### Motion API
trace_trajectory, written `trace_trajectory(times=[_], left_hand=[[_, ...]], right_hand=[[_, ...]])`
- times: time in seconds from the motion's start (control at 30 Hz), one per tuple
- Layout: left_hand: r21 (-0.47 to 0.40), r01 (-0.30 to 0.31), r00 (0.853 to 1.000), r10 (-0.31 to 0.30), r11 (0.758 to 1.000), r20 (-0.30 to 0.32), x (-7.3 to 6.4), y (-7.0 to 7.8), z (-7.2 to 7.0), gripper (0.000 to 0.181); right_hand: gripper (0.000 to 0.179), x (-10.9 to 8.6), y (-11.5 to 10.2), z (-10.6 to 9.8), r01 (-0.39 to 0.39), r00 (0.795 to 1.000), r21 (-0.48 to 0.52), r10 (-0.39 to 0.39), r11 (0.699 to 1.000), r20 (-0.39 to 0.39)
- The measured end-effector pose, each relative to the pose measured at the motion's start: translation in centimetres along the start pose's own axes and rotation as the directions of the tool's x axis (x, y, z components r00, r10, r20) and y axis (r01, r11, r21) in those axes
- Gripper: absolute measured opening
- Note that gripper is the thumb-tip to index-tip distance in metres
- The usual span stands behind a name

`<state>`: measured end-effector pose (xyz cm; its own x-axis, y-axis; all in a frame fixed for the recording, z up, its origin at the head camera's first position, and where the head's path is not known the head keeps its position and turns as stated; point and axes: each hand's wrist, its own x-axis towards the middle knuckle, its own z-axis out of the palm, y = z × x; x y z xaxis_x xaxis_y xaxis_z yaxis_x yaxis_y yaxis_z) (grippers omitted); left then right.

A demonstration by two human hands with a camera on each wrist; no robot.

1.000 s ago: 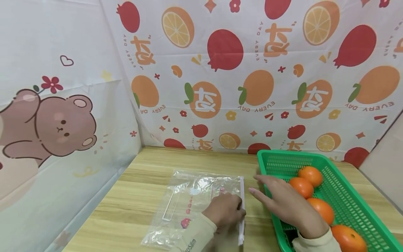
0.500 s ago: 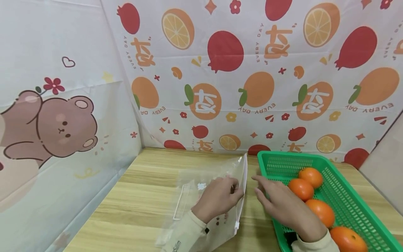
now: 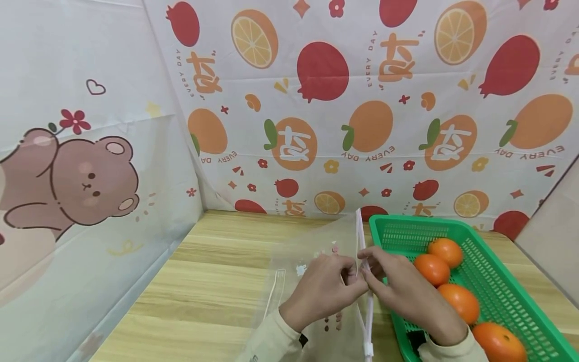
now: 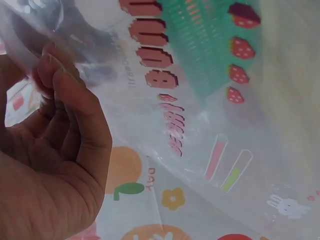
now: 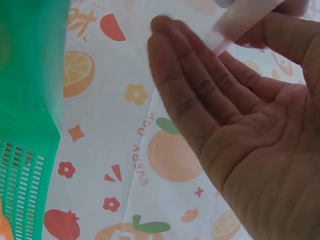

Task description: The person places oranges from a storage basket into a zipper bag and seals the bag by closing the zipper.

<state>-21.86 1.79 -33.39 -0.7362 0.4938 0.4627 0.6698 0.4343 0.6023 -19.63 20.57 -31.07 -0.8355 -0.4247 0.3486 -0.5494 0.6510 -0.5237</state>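
A clear zip bag [image 3: 312, 296] printed with strawberries and a white bunny is lifted off the wooden table, its pale zip edge [image 3: 368, 322] facing right. My left hand [image 3: 323, 289] pinches the bag beside that edge. In the left wrist view the left hand [image 4: 60, 135] has its fingertips at the film, with the printed side spread out beyond. From the other side, my right hand [image 3: 407, 289] takes the zip edge between thumb and forefinger. The right wrist view shows the strip [image 5: 245, 22] passing between the thumb and fingers of the right hand [image 5: 235, 110]. A white slider [image 3: 368, 349] sits low on the edge.
A green perforated basket [image 3: 511, 281] stands at the right, partly under the right forearm. Several orange round fruits [image 3: 459, 303] lie in it. The wooden table [image 3: 181, 301] extends to the left. Fruit-patterned cloth [image 3: 253, 166] hangs behind.
The left hand has raised the bag from lying flat and drawn it to the right. The right hand, held apart beside the basket before, has come to the zip edge.
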Motion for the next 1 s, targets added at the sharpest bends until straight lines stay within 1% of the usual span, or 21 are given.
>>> trace_trajectory(times=[0.07,0.13,0.27,0.37,0.43,0.53,0.6,0.67,0.77,0.87,0.93,1.0], left_hand=[[-0.006,0.003,1.0,-0.003,1.0,-0.003,-0.1,0.0,-0.1,0.022],[0.008,-0.001,1.0,0.001,1.0,-0.005,-0.2,0.0,-0.2,0.016],[0.052,-0.007,1.0,0.007,0.999,0.014,-0.2,0.0,-0.5,0.017],[0.095,-0.011,0.999,0.008,0.995,0.032,-0.1,-0.2,-0.7,0.001],[0.117,-0.018,0.999,0.014,0.993,0.033,0.0,-0.4,-0.9,0.008],[0.185,-0.049,0.999,0.048,0.981,0.006,0.0,-0.9,-1.3,0.015],[0.214,-0.057,0.998,0.06,0.975,-0.01,0.1,-1.1,-1.7,0.019],[0.229,-0.056,0.998,0.061,0.972,-0.017,0.1,-1.3,-2.2,0.022],[0.198,-0.042,0.999,0.042,0.979,0.007,0.1,-1.6,-2.9,0.024],[0.143,-0.035,0.999,0.029,0.989,0.046,0.1,-1.8,-3.5,0.017],[0.117,-0.033,0.998,0.026,0.993,0.065,0.1,-2.0,-3.9,0.01],[0.099,-0.027,0.997,0.02,0.995,0.079,0.0,-2.1,-4.3,0.008]], right_hand=[[0.02,0.1,0.0,0.0,0.006,1.0,0.014,-0.006,1.0,0.002],[0.021,0.1,0.1,0.1,0.008,1.0,0.027,-0.008,1.0,0.005],[0.023,0.2,0.2,0.1,0.002,1.0,0.061,-0.003,0.998,0.018],[0.025,0.2,0.2,0.1,-0.011,1.0,0.081,0.009,0.997,0.028],[0.027,0.2,0.3,0.1,-0.018,0.999,0.097,0.014,0.995,0.038],[0.03,0.2,0.4,0.1,-0.033,0.998,0.134,0.026,0.99,0.057],[0.032,0.2,0.5,0.1,-0.042,0.997,0.14,0.033,0.989,0.063],[0.032,0.2,0.6,0.1,-0.044,0.997,0.115,0.037,0.992,0.061],[0.032,0.1,0.7,0.1,-0.024,0.999,0.029,0.023,0.999,0.042],[0.03,0.1,0.8,0.0,-0.011,1.0,-0.057,0.012,0.998,0.024],[0.029,0.0,0.8,0.0,-0.015,1.0,-0.09,0.017,0.996,0.018],[0.031,0.0,0.9,-0.1,-0.022,0.999,-0.105,0.024,0.994,0.022]])
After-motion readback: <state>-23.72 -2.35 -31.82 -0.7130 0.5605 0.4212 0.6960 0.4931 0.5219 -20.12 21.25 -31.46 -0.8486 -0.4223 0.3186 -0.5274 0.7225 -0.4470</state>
